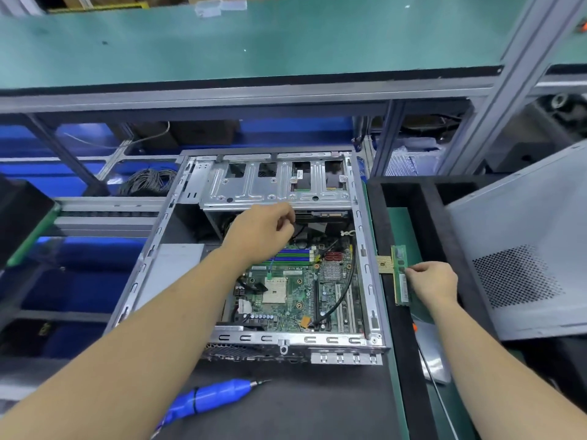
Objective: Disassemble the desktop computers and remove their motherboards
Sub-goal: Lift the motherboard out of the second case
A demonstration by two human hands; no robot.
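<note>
An open desktop case [365,236] lies flat on the bench, its green motherboard [295,290] still inside with an empty CPU socket [274,290]. My left hand [259,233] is inside the case below the metal drive cage [276,182], fingers curled round a black cable or part near the memory slots [292,255]. To the right of the case, my right hand [432,282] pinches a green memory stick [401,274] over the green mat. A small CPU chip [385,265] lies beside the stick.
A blue electric screwdriver [206,398] lies on the dark mat in front of the case. The removed grey side panel [524,249] leans at the right. A green shelf [254,42] runs overhead. Coiled cables [149,182] and blue bins sit behind left.
</note>
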